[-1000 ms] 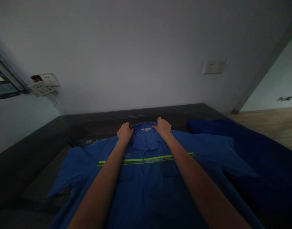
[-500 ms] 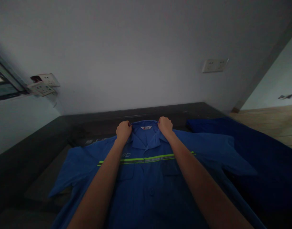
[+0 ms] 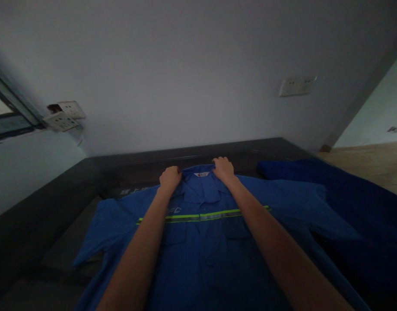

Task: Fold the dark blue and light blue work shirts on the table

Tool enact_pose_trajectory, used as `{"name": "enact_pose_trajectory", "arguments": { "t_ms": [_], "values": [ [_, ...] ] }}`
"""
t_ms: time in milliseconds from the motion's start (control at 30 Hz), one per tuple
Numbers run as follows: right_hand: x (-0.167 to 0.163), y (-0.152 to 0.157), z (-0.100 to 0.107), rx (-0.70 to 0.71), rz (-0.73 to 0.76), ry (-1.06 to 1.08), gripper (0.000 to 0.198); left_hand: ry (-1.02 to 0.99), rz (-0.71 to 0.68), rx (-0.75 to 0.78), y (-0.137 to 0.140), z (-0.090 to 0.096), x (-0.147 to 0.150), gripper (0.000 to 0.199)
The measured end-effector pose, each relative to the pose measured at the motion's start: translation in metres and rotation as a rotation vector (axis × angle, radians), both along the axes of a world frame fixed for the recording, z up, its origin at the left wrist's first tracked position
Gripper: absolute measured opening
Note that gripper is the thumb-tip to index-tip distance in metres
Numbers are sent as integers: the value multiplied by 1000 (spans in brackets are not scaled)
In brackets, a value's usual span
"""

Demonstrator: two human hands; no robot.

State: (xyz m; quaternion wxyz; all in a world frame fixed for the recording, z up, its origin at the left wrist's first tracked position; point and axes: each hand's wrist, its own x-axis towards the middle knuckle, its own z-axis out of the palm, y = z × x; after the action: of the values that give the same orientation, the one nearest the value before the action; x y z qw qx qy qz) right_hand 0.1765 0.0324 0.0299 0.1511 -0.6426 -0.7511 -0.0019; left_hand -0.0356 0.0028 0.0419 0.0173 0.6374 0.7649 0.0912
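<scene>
So, a blue work shirt (image 3: 198, 246) is laid out face up across the lower middle of the frame, on a dark surface (image 3: 58, 242). Short sleeves are spread to both sides, a bit creased. The chest is crossed by a reflective stripe (image 3: 185, 218), grey edged in neon yellow-green, with flapped pockets below and pale lettering partly hidden by the left forearm. The collar (image 3: 201, 195) is left open in a V, a white label (image 3: 201, 174) showing inside. It's pinched at both ends, by the left hand's (image 3: 170, 178) fingers and the right hand's (image 3: 223, 169), all closed on fabric.
</scene>
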Motion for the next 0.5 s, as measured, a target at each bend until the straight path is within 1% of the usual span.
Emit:
{"name": "enact_pose_trajectory", "arguments": {
  "t_ms": [100, 200, 367, 500],
  "values": [
    [0, 4, -8, 1, 6, -5, 28, -4, -11, -9, -1, 4, -2, 24],
    [2, 6, -14, 42, -17, 42, 22, -15, -12, -14, -2, 6, -2, 24],
    [6, 10, -13, 25, -104, 173, 17, -26, 12, -31, -3, 9, -3, 25],
    [11, 13, -11, 5, -153, 240, 17, -36, 8, -43, -3, 9, -3, 26]
  ]
}}
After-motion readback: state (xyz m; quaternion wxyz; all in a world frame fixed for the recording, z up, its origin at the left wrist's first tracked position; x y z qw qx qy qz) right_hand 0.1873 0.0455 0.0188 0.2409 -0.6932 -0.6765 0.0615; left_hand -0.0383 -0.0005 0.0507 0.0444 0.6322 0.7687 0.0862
